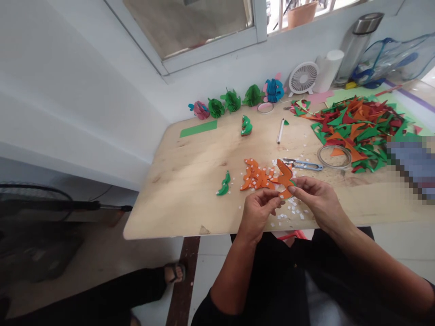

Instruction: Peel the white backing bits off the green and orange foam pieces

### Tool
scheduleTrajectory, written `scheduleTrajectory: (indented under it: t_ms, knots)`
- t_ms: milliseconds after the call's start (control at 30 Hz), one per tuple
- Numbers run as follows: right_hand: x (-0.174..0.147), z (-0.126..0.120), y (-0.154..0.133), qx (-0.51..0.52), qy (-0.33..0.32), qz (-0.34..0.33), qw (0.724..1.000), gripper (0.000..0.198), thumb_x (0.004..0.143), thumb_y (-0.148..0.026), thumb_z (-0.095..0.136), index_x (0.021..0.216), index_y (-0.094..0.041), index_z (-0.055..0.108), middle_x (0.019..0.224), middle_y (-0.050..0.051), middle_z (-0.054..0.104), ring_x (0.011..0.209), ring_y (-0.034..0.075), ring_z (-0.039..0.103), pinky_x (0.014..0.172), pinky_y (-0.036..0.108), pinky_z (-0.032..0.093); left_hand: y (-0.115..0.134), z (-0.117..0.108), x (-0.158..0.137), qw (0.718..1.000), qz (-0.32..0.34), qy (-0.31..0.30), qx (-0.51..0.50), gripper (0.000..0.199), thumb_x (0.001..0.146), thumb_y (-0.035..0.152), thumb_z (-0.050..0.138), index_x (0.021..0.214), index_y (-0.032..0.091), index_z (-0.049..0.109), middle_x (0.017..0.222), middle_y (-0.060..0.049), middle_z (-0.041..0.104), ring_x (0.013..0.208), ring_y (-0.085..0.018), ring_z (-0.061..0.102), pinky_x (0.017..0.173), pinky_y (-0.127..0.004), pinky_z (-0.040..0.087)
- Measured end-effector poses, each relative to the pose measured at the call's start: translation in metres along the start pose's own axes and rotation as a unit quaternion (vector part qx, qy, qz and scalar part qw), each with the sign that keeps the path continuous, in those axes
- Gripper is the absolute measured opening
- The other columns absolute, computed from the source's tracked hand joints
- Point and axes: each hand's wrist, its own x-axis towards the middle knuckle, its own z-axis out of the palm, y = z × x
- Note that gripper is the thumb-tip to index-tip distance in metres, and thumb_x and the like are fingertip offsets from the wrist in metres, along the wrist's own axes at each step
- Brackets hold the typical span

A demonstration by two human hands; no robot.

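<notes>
Above the table's front edge, an orange paper cutout (284, 171) with a wavy outline is held up between both hands. My right hand (315, 198) pinches its right side, where a bit of green shows behind the orange. The fingers of my left hand (261, 207) are pinched together at its lower left corner, by a small white square. Just behind the hands lies a pile of orange cutouts (254, 175) dotted with white squares. Loose white paper squares (295, 209) are scattered below. A green cutout (223, 184) lies to the left, and blue-handled thread snips (306, 165) lie behind my right hand.
Red, green and orange paper scraps (360, 124) heap up at the right, with a tape roll (335, 156) before them. Folded paper figures (233, 100), a small white fan (303, 79) and a bottle (360, 45) line the wall. Another person's foot (175, 273) is at lower left.
</notes>
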Motion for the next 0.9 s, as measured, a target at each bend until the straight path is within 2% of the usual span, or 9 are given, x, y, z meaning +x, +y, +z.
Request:
scheduleTrajectory:
  t_ms: [100, 233, 367, 500, 567, 667, 733, 800, 900]
  knots:
    - [-0.002, -0.001, 0.002, 0.043, -0.018, 0.021, 0.999, 0.032, 0.069, -0.046, 0.074, 0.089, -0.022, 0.069, 0.084, 0.004, 0.073, 0.078, 0.021, 0.067, 0.072, 0.032, 0.052, 0.000, 0.002, 0.000, 0.999, -0.009, 0.012, -0.041, 0.017, 0.062, 0.023, 0.075, 0.075, 0.014, 0.068, 0.062, -0.003, 0.067, 0.060, -0.014, 0.063, 0.052, -0.022, 0.041]
    - [-0.007, -0.001, 0.005, 0.101, -0.049, 0.065, 0.992, 0.035, 0.071, -0.041, 0.074, 0.099, -0.020, 0.067, 0.095, 0.005, 0.071, 0.081, 0.019, 0.064, 0.075, 0.031, 0.050, 0.001, 0.002, -0.001, 0.999, 0.019, 0.022, -0.046, 0.015, 0.063, 0.021, 0.074, 0.075, 0.015, 0.068, 0.064, -0.001, 0.068, 0.059, -0.012, 0.062, 0.055, -0.022, 0.042]
    - [-0.012, 0.003, 0.007, 0.121, -0.080, 0.081, 0.986, 0.021, 0.071, -0.036, 0.075, 0.083, -0.020, 0.069, 0.077, 0.001, 0.068, 0.069, 0.015, 0.059, 0.067, 0.027, 0.048, 0.002, 0.004, -0.001, 0.998, 0.048, 0.028, -0.010, 0.013, 0.065, 0.022, 0.073, 0.076, 0.015, 0.068, 0.068, -0.001, 0.069, 0.060, -0.011, 0.061, 0.058, -0.023, 0.046]
    - [-0.012, 0.007, 0.005, 0.125, -0.039, 0.076, 0.988, 0.016, 0.071, -0.034, 0.075, 0.070, -0.020, 0.068, 0.066, -0.001, 0.066, 0.060, 0.013, 0.057, 0.062, 0.025, 0.046, 0.000, 0.007, -0.005, 0.989, 0.111, 0.044, 0.091, 0.014, 0.074, 0.023, 0.066, 0.085, 0.016, 0.068, 0.076, -0.003, 0.071, 0.066, -0.014, 0.064, 0.062, -0.026, 0.050]
    - [-0.011, 0.008, 0.005, 0.109, -0.024, 0.049, 0.993, 0.015, 0.071, -0.034, 0.075, 0.069, -0.020, 0.068, 0.068, -0.001, 0.067, 0.064, 0.014, 0.059, 0.066, 0.026, 0.047, -0.002, 0.008, -0.009, 0.951, 0.208, 0.093, 0.208, 0.013, 0.079, 0.022, 0.063, 0.090, 0.016, 0.068, 0.081, -0.005, 0.071, 0.072, -0.016, 0.065, 0.066, -0.028, 0.052]
    - [-0.010, 0.008, 0.009, 0.079, -0.010, 0.014, 0.997, 0.016, 0.071, -0.036, 0.075, 0.070, -0.021, 0.069, 0.069, 0.000, 0.068, 0.069, 0.017, 0.061, 0.070, 0.029, 0.048, -0.007, 0.010, -0.012, 0.834, 0.369, 0.153, 0.381, 0.009, 0.083, 0.018, 0.059, 0.085, 0.017, 0.068, 0.082, -0.007, 0.071, 0.081, -0.018, 0.064, 0.076, -0.033, 0.052]
    - [-0.009, 0.008, 0.014, 0.056, 0.001, 0.007, 0.998, 0.019, 0.071, -0.038, 0.075, 0.067, -0.020, 0.068, 0.067, 0.001, 0.066, 0.067, 0.018, 0.060, 0.068, 0.031, 0.049, -0.009, 0.011, -0.012, 0.775, 0.425, 0.158, 0.441, 0.011, 0.085, 0.016, 0.057, 0.084, 0.016, 0.068, 0.081, -0.007, 0.070, 0.082, -0.019, 0.063, 0.079, -0.034, 0.051]
    - [-0.009, 0.008, 0.017, 0.035, 0.012, 0.004, 0.999, 0.022, 0.071, -0.039, 0.074, 0.064, -0.020, 0.066, 0.065, 0.001, 0.064, 0.065, 0.019, 0.060, 0.066, 0.032, 0.049, -0.010, 0.011, -0.010, 0.755, 0.438, 0.154, 0.464, 0.011, 0.086, 0.014, 0.057, 0.085, 0.015, 0.068, 0.080, -0.007, 0.070, 0.080, -0.019, 0.063, 0.077, -0.033, 0.052]
    - [-0.010, 0.007, 0.019, 0.015, 0.017, -0.002, 1.000, 0.023, 0.071, -0.038, 0.074, 0.061, -0.020, 0.064, 0.063, 0.000, 0.061, 0.066, 0.019, 0.059, 0.067, 0.033, 0.049, -0.008, 0.011, -0.008, 0.766, 0.418, 0.146, 0.466, 0.012, 0.086, 0.015, 0.057, 0.083, 0.015, 0.068, 0.078, -0.006, 0.070, 0.076, -0.018, 0.063, 0.073, -0.031, 0.051]
